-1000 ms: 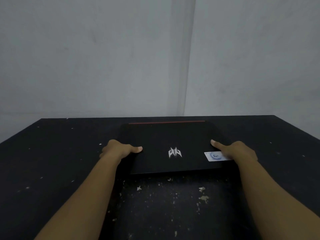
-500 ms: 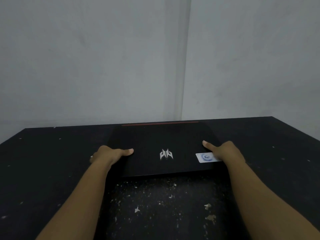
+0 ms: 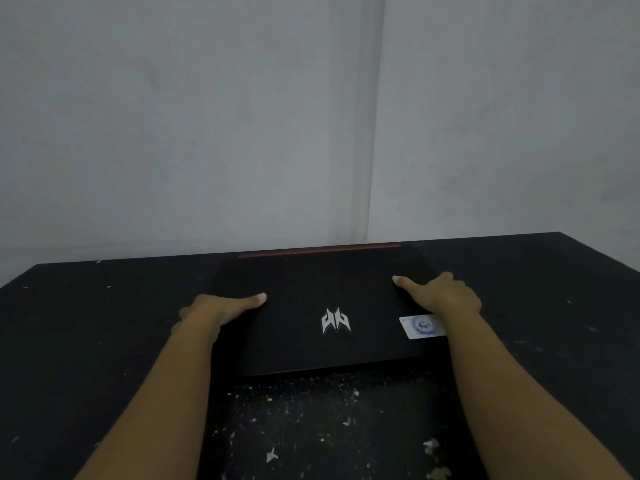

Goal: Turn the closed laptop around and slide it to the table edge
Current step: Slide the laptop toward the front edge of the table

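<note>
We see a closed black laptop [image 3: 311, 306] with a flat matte lid lying on a black table [image 3: 86, 323] whose dark top is flecked with pale chips and scratches. The laptop sits at the far side of the table, its rear edge with a thin red strip [image 3: 318, 250] right along the table's far edge, in front of a grey wall [image 3: 173, 116] that meets another wall at a corner. Its near edge runs slightly askew, the left end nearer to us than the right.

Our left hand [image 3: 214, 310] grips the laptop's left side: the thumb lies flat on the lid, pointing right, while the fingers curl down around the side edge and are hidden from us. Our right hand [image 3: 446, 294] grips the right side in the same way, thumb stretched out on the lid pointing left, fingers wrapped over the right edge. Both hands are partly closed on the laptop, and both bare forearms reach in from the bottom of the view.

A silver angular logo [image 3: 335, 319] sits near the middle of the lid, between the 2 thumbs. A small white rectangular sticker with a blue round mark [image 3: 420, 326] lies on the lid just below the right hand, touching the wrist. The patch of table in front of the laptop carries the densest pale specks.
</note>
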